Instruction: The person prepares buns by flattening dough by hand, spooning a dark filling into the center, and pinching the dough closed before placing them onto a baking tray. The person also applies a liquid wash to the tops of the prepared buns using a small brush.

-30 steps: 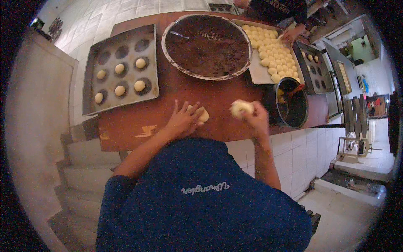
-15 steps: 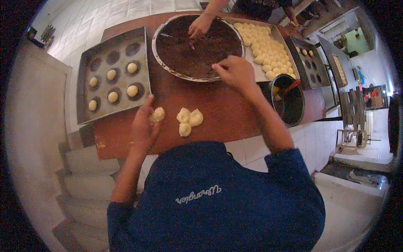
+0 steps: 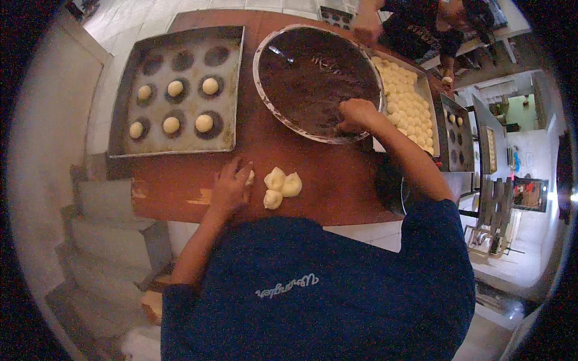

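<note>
here, right hand point(image 3: 360, 115) in basin point(image 3: 289, 125)

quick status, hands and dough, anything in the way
Left hand at small dough piece; right hand at dark filling in wide bowl. Three touching dough pieces on table. Black bucket partly hidden by right forearm.

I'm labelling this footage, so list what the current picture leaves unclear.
Head view:
Dough piece: mostly covered by the left hand.
Right hand: fingers partly hidden by the hand itself; grip unclear.
Black bucket: inside mostly hidden by the right forearm.
Other person's arm: motion-blurred.
</note>
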A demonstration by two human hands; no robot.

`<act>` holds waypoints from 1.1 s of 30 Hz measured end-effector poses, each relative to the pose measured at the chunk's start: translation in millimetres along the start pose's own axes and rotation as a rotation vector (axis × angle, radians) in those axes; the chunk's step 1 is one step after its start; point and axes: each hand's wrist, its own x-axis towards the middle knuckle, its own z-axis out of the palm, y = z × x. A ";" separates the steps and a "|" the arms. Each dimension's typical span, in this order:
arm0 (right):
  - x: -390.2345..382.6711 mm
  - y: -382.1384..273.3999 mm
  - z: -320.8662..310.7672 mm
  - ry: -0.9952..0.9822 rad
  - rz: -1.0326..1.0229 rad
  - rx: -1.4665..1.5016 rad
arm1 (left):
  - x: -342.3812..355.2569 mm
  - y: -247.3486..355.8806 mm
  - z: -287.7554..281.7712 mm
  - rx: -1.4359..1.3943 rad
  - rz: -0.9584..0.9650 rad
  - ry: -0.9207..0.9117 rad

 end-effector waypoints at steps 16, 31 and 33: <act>91.4 -11.1 -5.5 0.424 -0.457 0.089 | 1.3 -23.3 17.6 -0.174 0.008 0.107; 127.8 -23.3 -34.9 0.744 -0.418 -0.088 | 1.4 -11.4 6.1 -0.244 -0.064 0.105; 138.9 -21.1 -13.2 0.669 -0.458 -0.033 | -4.1 -14.1 14.4 -0.143 -0.005 0.183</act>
